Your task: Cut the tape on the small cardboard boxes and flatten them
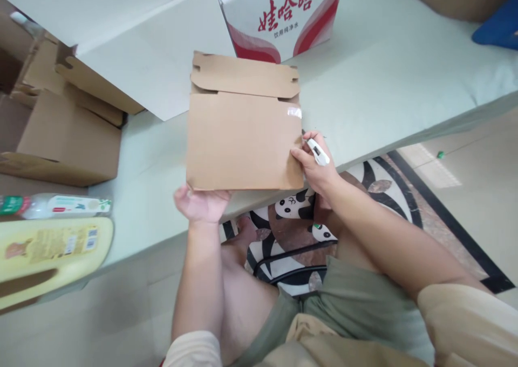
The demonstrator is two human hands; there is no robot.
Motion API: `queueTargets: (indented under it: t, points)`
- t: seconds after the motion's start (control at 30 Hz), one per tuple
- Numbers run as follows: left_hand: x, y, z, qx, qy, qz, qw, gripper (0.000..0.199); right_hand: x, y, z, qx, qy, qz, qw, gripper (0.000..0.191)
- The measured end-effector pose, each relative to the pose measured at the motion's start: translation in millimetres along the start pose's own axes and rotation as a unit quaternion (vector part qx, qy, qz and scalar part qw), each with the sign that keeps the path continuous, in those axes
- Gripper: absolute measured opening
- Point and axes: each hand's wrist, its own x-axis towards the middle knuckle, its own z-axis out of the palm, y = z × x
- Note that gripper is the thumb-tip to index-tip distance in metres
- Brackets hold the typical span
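While left hand (205, 206) and right hand (318, 174) grasp a carton (243, 140), cutter (321, 155) in right, pale tablecloth (380, 81), tiled floor (481, 189)

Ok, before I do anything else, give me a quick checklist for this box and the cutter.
1. Left hand supporting the cardboard box: ok, palm up at its near-left edge.
2. White cutter in your grip: ok, in the right hand, whose thumb also touches the box.
3. Blade drawn in: cannot tell; a dark tip shows by the box's right edge.
4. Clear tape cut through: cannot tell.
5. Box steady on the table: cannot tell; its underside is hidden.
6. Far notched flap in view: ok.
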Motion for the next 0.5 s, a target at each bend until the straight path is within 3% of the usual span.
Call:
queueTargets:
  t: [0.2, 0.33, 0.5]
  points:
    - [13.2, 8.6, -32.7, 0.125, 0.086, -0.014, 0.988, 0.045, -0.3, -14.9, -11.8, -0.027, -0.051, -0.017, 0.998, 0.046]
    - [12.9, -4.2, -26.6, 0.139, 0.091, 0.012, 0.986, 0.048, 1.4, -15.0, -12.2, 0.071, -0.042, 0.0, 0.997, 0.056]
    - [18.8, -20.8, -10.0, 0.118, 0.095, 0.052, 0.987, 0.044, -1.6, -15.4, -11.3, 0.047, -0.075, 0.01, 0.996, 0.072]
